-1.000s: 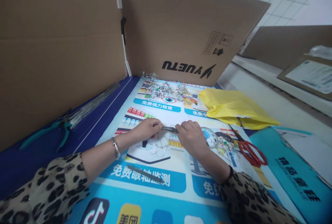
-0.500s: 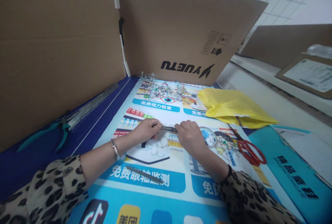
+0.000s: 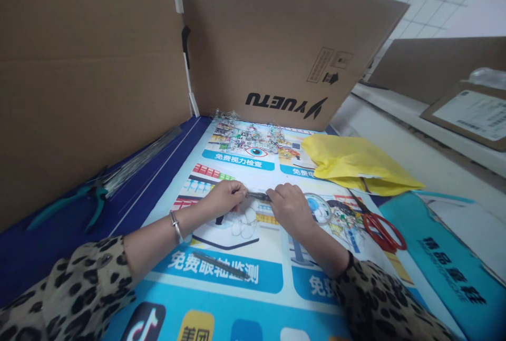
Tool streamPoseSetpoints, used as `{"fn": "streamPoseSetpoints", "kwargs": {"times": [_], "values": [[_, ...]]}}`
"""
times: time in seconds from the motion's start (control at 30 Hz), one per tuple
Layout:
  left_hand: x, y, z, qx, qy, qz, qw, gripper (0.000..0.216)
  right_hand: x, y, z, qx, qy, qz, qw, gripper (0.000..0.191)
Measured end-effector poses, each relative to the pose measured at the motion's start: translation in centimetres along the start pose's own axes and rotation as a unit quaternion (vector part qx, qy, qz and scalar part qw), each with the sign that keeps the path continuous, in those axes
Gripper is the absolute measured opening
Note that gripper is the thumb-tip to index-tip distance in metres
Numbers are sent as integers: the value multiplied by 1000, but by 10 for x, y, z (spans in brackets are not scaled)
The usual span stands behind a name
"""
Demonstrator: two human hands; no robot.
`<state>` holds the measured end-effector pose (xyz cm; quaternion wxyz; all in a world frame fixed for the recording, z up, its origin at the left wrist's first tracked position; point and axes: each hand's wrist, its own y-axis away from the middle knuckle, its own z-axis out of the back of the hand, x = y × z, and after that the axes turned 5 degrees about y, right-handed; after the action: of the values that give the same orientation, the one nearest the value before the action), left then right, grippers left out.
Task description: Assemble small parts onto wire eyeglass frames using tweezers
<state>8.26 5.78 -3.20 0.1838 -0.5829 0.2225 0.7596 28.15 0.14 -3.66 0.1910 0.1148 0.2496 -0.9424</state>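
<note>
My right hand (image 3: 290, 208) is closed round a pair of pliers (image 3: 259, 196) whose dark jaws point left. My left hand (image 3: 224, 196) pinches at the tips of those jaws, with thin wire bent into loops (image 3: 244, 223) hanging just below; the pinched end itself is too small to make out clearly. Both hands are over the middle of a printed poster (image 3: 272, 246). Nearer to me lies a small bundle of short straight wires (image 3: 221, 265). Farther back is a cluster of bent wire pieces (image 3: 253, 138).
Long straight wires (image 3: 138, 162) lie at the left beside teal-handled pliers (image 3: 95, 201). Red-handled scissors (image 3: 381, 230), a yellow bag (image 3: 356, 162) and a teal bag (image 3: 446, 256) are at the right. Cardboard panels (image 3: 276, 40) stand at the back and left.
</note>
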Motion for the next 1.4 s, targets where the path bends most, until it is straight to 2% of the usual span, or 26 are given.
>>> {"fn": "streamPoseSetpoints", "kwargs": {"times": [1.0,1.4], "values": [[1,-1,0,0,-3,6,1000,17,-1,1,-1,-12,3,3,1000,15],[1,0,1,3,13,2,1000,15,-1,2,-7,2,-38,-16,999,11]]}}
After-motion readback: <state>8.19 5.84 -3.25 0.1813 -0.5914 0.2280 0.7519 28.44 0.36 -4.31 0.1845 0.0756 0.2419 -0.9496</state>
